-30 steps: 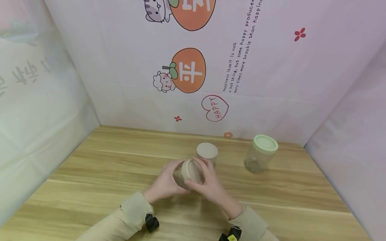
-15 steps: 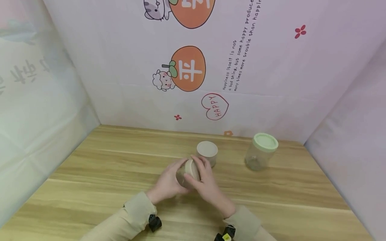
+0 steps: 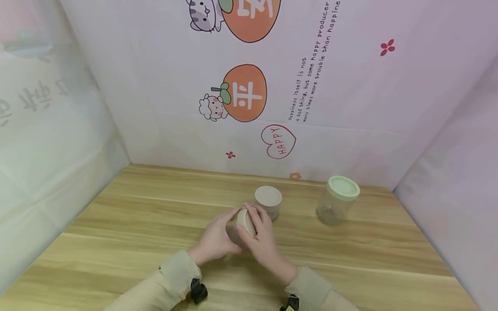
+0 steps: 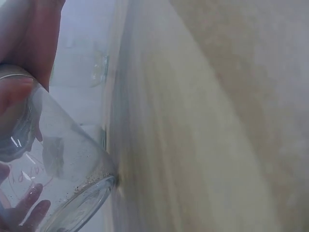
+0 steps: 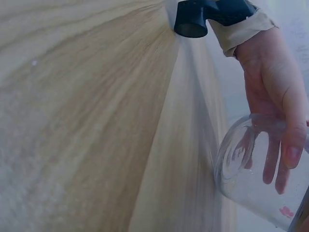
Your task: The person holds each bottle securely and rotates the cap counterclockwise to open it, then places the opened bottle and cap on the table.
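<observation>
My left hand (image 3: 213, 240) holds a clear jar (image 3: 233, 233) round its body, fingers and thumb on opposite sides. My right hand (image 3: 265, 242) grips the jar's pale beige lid (image 3: 246, 221), thumb on the near side and fingers over the far side. The jar leans, its lid end turned up and to the right. In the left wrist view the lower rim of the clear jar (image 4: 79, 169) comes right down to the tabletop. Small specks show inside near its base. A reddish mark on the clear jar (image 5: 256, 188) shows in the right wrist view.
Just behind the hands stands a second clear jar with a whitish lid (image 3: 268, 196). Farther right is a taller clear jar with a light green lid (image 3: 338, 198). The wooden tabletop (image 3: 128, 216) meets printed white cloth (image 3: 175, 142) at the back and sides.
Both hands have stayed on the jar and lid. The right hand and wrist have shifted slightly left, and the lid now shows more edge-on than a second ago.
</observation>
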`<state>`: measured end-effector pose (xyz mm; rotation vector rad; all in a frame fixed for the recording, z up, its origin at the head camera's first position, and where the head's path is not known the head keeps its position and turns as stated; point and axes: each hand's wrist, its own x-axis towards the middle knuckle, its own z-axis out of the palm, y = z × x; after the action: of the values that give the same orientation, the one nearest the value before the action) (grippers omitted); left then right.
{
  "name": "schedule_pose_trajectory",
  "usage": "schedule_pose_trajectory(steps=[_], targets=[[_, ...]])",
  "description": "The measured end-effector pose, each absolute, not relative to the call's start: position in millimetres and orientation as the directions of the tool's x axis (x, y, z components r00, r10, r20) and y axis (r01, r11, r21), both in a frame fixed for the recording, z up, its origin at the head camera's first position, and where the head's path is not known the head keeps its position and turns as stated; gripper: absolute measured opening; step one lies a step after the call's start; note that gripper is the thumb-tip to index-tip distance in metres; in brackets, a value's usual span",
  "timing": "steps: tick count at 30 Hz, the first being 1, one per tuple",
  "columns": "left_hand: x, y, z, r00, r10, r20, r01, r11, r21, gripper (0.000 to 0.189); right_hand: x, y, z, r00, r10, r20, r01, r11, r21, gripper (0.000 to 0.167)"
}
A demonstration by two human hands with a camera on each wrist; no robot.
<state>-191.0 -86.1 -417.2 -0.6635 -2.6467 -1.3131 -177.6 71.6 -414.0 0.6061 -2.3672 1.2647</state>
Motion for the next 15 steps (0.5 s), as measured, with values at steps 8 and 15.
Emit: schedule_pose_trajectory(steps=[8,15], targets=[[-195.5,-84.1,-414.9,-0.900,0.344,0.268,0.417,0.499,0.760,0.096,-181.4,79.0,-412.6,-0.815,-0.246,0.525,-0.575,0.465,-0.674,0.057],[-195.5,-86.2,-414.5,-0.896,0.356,0.265,0.420,0.487,0.766,0.095,-185.0,85.0,-413.6,-0.805,-0.327,0.496,-0.593,0.408,-0.694,0.060]])
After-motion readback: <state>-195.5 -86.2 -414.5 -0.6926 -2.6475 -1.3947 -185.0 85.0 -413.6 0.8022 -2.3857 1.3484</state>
